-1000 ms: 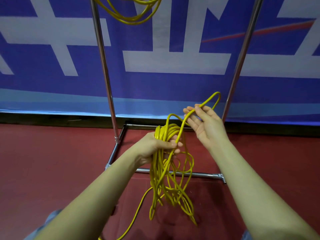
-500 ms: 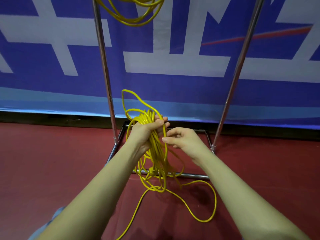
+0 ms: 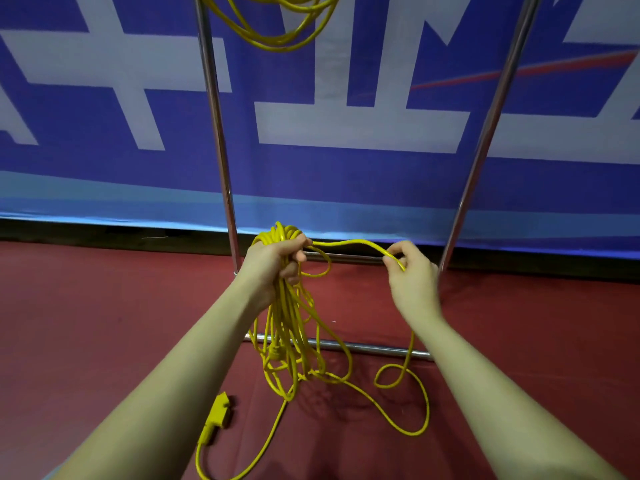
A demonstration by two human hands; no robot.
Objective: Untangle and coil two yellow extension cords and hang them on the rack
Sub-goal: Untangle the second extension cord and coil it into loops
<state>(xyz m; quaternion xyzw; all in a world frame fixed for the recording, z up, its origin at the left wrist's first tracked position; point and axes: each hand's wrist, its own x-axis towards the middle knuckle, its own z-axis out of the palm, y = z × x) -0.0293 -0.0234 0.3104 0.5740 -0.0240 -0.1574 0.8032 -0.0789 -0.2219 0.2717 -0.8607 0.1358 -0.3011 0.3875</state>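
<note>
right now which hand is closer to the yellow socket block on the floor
Left. The left hand grips the coil bundle above the socket block, slightly to its right; the right hand, pinching a cord strand, is much farther right.

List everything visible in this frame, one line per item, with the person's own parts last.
Cord being coiled: 1, yellow, loops hanging from the left hand to the floor.
Socket block: 1, yellow, on the floor, lower left.
Hung cord: 1, yellow, at top centre between the rack's uprights.
Rack: 1, chrome, standing before the banner.
Banner: 1, blue and white, behind.
Floor: red.
Left hand: grips the coil's top.
Right hand: pinches one strand.
</note>
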